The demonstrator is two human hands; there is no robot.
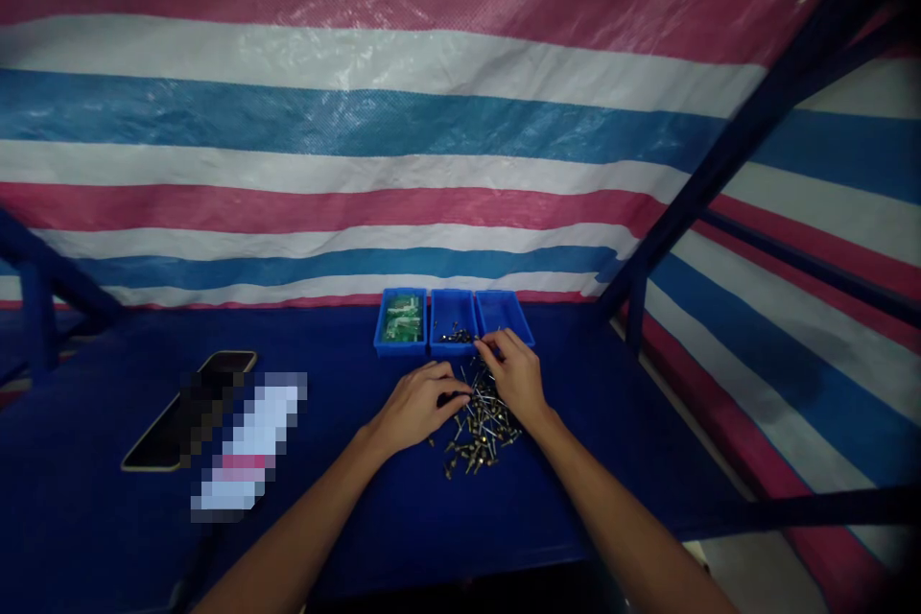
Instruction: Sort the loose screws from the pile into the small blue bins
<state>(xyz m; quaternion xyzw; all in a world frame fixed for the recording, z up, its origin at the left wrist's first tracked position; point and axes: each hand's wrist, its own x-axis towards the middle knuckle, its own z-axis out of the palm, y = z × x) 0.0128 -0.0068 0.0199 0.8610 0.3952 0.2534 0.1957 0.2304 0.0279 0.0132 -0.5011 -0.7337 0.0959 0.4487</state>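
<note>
A loose pile of small screw-like metal pieces (481,436), with thin silvery shafts and brassy ends, lies on the blue table. My left hand (419,406) is at the pile's left edge, thumb and forefinger closed in a pinch. Above the pile's upper right side, my right hand (519,376) pinches thumb and finger together by the front of the middle blue bin (453,302). Whatever either pinch holds is too small to make out. Dark small metal parts (456,336) lie in that middle bin.
The left bin (378,321) holds green and white pieces; the right bin (502,312) is partly behind my right hand. A phone (162,417) and a pixelated light object (251,441) lie on the table (345,537) at left. Blue frame bars (709,177) and striped sheeting (360,125) enclose the table.
</note>
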